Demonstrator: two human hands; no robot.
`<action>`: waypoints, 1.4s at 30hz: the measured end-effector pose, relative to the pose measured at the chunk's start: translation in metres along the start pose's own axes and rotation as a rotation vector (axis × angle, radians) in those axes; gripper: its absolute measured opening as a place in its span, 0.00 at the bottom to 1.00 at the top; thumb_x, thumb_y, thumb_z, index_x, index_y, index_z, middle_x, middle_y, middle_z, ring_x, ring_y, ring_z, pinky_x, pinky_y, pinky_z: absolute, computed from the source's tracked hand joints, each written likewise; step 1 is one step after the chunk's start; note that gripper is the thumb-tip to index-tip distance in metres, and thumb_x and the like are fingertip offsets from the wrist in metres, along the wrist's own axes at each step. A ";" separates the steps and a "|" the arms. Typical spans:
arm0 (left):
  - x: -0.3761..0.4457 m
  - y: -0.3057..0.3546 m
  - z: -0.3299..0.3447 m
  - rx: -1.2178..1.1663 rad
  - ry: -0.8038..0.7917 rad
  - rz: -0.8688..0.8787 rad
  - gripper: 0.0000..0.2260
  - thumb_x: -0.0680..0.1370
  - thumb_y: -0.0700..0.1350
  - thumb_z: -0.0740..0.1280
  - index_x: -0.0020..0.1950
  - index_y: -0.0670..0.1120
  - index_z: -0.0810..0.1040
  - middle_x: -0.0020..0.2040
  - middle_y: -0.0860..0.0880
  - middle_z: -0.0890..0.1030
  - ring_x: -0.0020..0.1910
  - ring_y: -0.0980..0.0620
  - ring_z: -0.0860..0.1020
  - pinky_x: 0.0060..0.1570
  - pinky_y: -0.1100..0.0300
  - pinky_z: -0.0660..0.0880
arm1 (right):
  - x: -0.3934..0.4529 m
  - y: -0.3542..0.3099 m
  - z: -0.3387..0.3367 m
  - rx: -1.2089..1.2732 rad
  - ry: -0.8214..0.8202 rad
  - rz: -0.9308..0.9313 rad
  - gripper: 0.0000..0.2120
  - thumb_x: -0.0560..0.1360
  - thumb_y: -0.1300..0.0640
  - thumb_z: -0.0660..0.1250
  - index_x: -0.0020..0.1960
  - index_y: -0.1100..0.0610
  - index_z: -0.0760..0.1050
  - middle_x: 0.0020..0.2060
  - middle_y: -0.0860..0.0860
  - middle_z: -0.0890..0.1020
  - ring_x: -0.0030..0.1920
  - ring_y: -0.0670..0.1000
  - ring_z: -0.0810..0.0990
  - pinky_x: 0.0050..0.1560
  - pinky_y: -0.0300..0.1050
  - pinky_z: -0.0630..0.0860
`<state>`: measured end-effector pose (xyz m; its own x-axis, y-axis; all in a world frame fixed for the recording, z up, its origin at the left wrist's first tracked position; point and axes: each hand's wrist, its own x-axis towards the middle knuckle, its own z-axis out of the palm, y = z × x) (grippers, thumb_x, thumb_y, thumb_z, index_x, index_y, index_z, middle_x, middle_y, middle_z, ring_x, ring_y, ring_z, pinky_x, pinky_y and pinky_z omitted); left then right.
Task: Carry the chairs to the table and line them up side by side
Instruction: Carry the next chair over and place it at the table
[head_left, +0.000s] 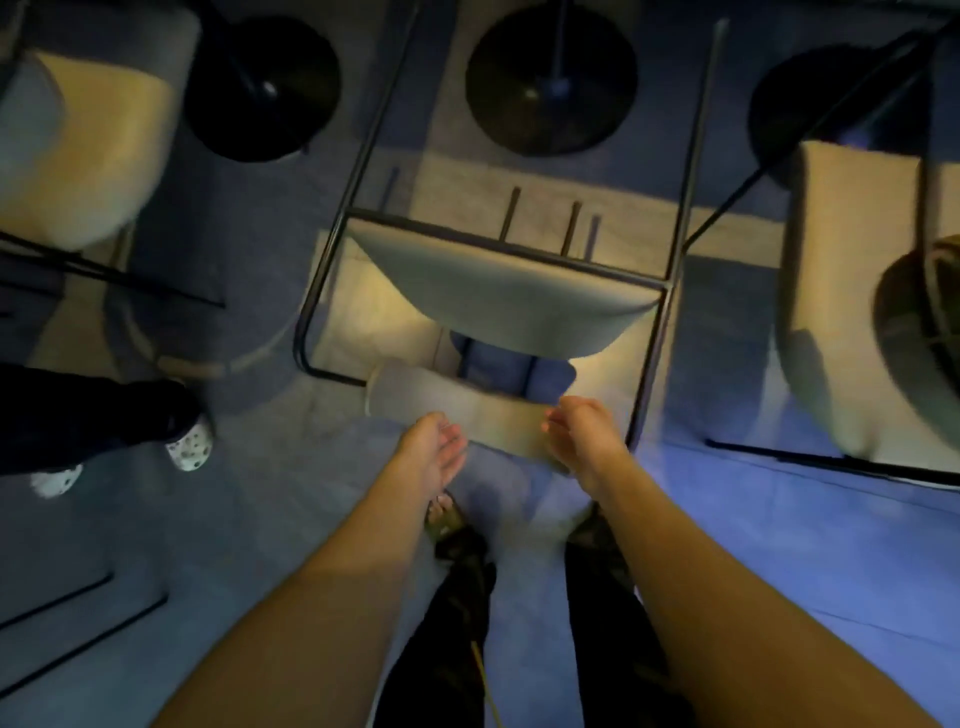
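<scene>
You stand behind the middle chair (498, 296), between two others. Your left hand (434, 452) and right hand (582, 436) hover loosely open just beside its backrest (457, 410), holding nothing. Pushing carelessly could knock its frame into a neighbour.

You've got blue carpet (805, 571) underfoot, a bystander's white clog (191, 446) at left w/ dark trousers, and your own sandalled foot (442, 512) near centre.

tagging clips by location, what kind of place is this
Probably a café or meeting room: blue carpet, round pedestal table bases and matching cushioned metal-frame chairs lined up beside them.
</scene>
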<state>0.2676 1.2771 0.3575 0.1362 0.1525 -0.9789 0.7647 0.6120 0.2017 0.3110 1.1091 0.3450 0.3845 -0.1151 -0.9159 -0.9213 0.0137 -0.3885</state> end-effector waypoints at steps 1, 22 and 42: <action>0.022 -0.003 -0.006 -0.010 0.002 -0.011 0.12 0.84 0.49 0.54 0.49 0.45 0.75 0.50 0.51 0.76 0.48 0.53 0.78 0.48 0.61 0.72 | 0.018 0.013 0.009 0.039 -0.017 0.054 0.08 0.82 0.57 0.56 0.46 0.54 0.71 0.37 0.50 0.78 0.34 0.48 0.76 0.35 0.42 0.72; 0.411 -0.064 -0.041 0.030 0.175 -0.087 0.26 0.76 0.59 0.68 0.71 0.51 0.69 0.75 0.48 0.65 0.73 0.45 0.66 0.67 0.52 0.69 | 0.343 0.223 0.089 0.569 0.030 0.532 0.14 0.77 0.48 0.69 0.59 0.53 0.73 0.52 0.55 0.76 0.53 0.53 0.77 0.37 0.51 0.78; 0.481 -0.071 -0.052 0.005 0.136 -0.083 0.29 0.67 0.66 0.72 0.61 0.49 0.76 0.58 0.52 0.78 0.53 0.54 0.76 0.50 0.55 0.70 | 0.378 0.245 0.102 0.753 0.175 0.448 0.32 0.68 0.44 0.77 0.66 0.57 0.75 0.54 0.51 0.82 0.60 0.51 0.80 0.53 0.45 0.79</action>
<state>0.2458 1.3469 -0.1256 -0.0136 0.2053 -0.9786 0.7728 0.6232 0.1200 0.2369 1.1700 -0.1067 -0.0730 -0.0914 -0.9931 -0.6777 0.7351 -0.0178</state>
